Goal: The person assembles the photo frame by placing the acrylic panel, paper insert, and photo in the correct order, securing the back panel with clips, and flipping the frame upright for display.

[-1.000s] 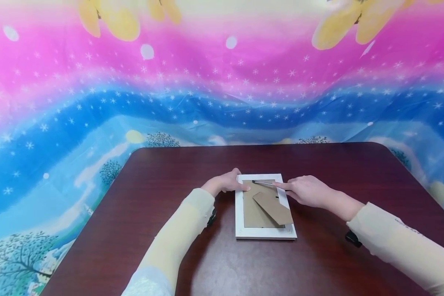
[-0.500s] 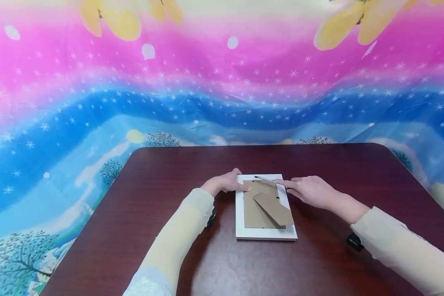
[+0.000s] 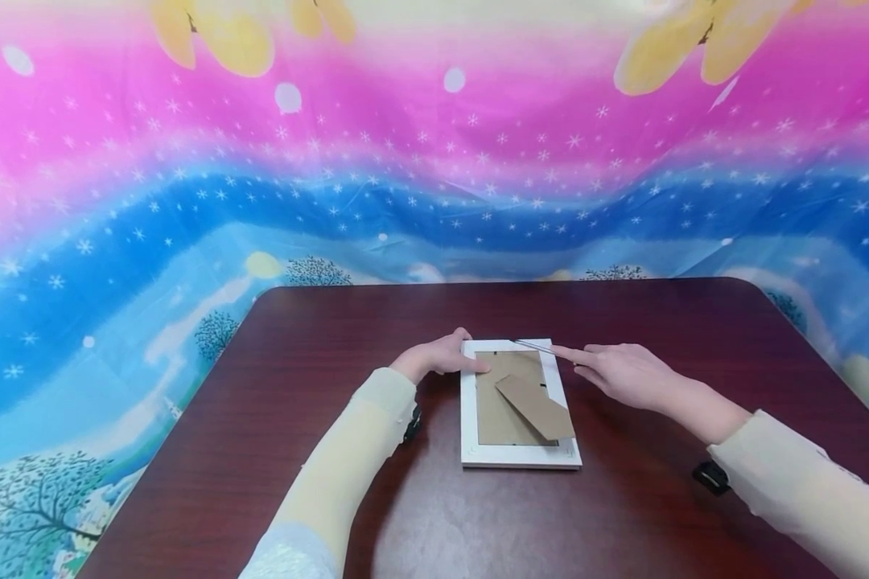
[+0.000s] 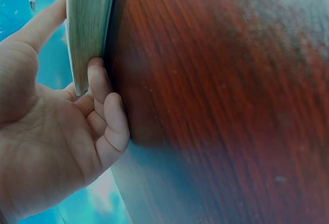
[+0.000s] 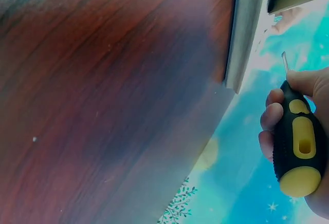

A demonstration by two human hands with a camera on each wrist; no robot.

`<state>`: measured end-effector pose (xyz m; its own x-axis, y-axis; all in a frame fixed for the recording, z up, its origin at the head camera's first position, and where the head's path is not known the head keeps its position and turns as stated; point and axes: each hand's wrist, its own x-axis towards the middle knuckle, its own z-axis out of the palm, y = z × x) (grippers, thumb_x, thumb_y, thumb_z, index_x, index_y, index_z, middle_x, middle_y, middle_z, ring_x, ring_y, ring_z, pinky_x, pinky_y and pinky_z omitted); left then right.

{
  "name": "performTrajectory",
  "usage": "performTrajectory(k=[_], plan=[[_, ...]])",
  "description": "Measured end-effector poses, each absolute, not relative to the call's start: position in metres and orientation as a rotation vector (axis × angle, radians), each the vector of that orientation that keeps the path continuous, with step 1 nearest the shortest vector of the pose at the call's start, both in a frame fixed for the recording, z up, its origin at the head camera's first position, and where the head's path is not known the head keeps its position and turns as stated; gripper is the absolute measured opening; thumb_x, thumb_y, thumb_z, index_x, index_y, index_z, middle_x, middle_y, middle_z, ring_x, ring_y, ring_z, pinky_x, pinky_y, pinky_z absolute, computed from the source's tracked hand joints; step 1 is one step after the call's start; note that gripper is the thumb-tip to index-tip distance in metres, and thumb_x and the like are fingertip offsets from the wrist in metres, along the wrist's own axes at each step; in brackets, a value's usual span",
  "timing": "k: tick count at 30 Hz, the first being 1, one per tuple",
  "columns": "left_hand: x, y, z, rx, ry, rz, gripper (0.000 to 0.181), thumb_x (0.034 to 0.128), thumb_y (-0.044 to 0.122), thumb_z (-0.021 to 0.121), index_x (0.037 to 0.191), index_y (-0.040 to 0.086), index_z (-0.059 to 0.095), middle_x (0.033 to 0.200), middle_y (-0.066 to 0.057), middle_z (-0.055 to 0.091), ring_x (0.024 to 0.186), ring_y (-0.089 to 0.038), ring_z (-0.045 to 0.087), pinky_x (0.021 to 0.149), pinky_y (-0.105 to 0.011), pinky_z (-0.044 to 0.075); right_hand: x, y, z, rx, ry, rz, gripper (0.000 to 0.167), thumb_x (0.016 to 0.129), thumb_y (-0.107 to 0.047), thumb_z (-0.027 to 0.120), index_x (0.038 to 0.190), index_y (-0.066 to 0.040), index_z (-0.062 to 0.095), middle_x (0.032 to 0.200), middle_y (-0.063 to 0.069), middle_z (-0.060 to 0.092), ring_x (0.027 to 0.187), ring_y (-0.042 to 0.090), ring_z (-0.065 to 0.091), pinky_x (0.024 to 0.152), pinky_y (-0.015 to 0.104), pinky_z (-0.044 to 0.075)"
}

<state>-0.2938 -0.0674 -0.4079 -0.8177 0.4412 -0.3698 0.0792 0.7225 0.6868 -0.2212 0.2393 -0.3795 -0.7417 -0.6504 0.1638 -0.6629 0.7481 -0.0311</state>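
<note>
A white picture frame lies face down on the table, its brown backing board and slanted brown stand leg showing. My left hand grips the frame's left side near the far corner, thumb on top; in the left wrist view its fingers curl against the frame's edge. Beyond the frame's right side, my right hand holds a screwdriver with a black and yellow handle. The screwdriver's thin metal shaft points left over the far white border. Whether its tip touches the border, I cannot tell.
Under the frame is a dark red-brown wooden table with rounded far corners. A colourful cloth backdrop in pink and blue hangs behind it. Small dark metal tabs show at the backing's edges.
My right hand has drawn to the right, and the screwdriver's tip has shifted from the backing's far edge to over the far white border. The left hand and the picture frame stay in place.
</note>
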Motion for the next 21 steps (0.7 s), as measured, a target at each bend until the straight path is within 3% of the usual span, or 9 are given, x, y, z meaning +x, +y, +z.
performTrajectory(k=[3, 10, 21], plan=[[-0.294, -0.068, -0.409, 0.4, 2.395, 0.935, 0.059, 0.087, 0.034, 0.073, 0.124, 0.006, 0.035, 0.091, -0.008, 0.044, 0.063, -0.016, 0.038, 0.055, -0.028, 0.034, -0.219, 0.24, -0.378, 1.041, -2.807, 0.119, 0.051, 0.091, -0.014, 0.067, 0.14, -0.019, 0.054, 0.104, 0.016, 0.069, 0.049, 0.008, 0.047, 0.046, 0.027, 0.037], [-0.294, -0.07, -0.409, 0.417, 2.376, 0.954, 0.058, 0.088, 0.032, 0.072, 0.125, 0.006, 0.034, 0.088, -0.007, 0.043, 0.061, -0.016, 0.035, 0.055, -0.028, 0.033, -0.213, 0.238, -0.372, 1.04, -2.79, 0.109, 0.049, 0.092, -0.017, 0.067, 0.14, -0.017, 0.054, 0.085, 0.002, 0.065, 0.048, 0.006, 0.036, 0.047, 0.026, 0.035], [-0.292, -0.07, -0.407, 0.436, 2.393, 0.947, 0.057, 0.0871, 0.034, 0.073, 0.122, 0.007, 0.036, 0.094, -0.009, 0.046, 0.069, -0.018, 0.041, 0.06, -0.029, 0.037, -0.206, 0.239, -0.365, 1.121, -2.698, 0.148, 0.053, 0.087, -0.012, 0.072, 0.137, -0.017, 0.056, 0.083, 0.002, 0.066, 0.044, 0.005, 0.034, 0.044, 0.024, 0.033]])
